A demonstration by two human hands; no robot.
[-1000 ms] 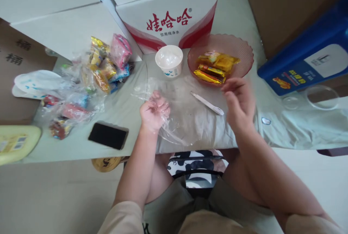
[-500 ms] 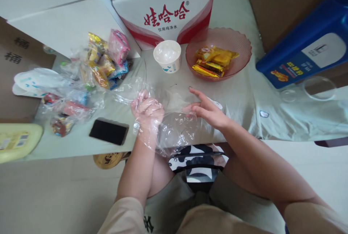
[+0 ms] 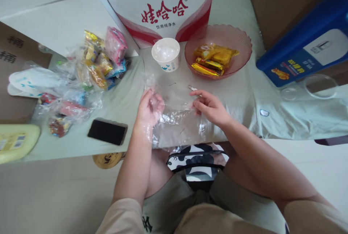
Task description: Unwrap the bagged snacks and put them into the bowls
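Observation:
A clear, crinkled plastic bag (image 3: pixel 174 118) is stretched between my hands above the table's front edge. My left hand (image 3: pixel 149 109) is closed around its left side, with loose film bunched at the fingers. On the other side my right hand (image 3: pixel 210 107) pinches the film between thumb and fingers. A small pale thing (image 3: pixel 192 87) pokes out by the right fingertips; whether it is held or lies on the table I cannot tell. Beyond the hands stand a white paper cup (image 3: pixel 166 60) and a pink ribbed bowl (image 3: pixel 240 51) with yellow snack packets (image 3: pixel 214 58).
Wrapped snacks (image 3: pixel 95 67) pile up at the left, near white paper cups (image 3: pixel 32 82) in plastic. A black phone (image 3: pixel 107 131) lies near the front edge. A white and red carton (image 3: pixel 165 13) stands behind; a blue container (image 3: pixel 307 45) is at the right.
My left hand has turned and loosened from a fist, shifting slightly right. The right fingers have gone from spread to pinching the bag, which is now pulled flatter between the hands.

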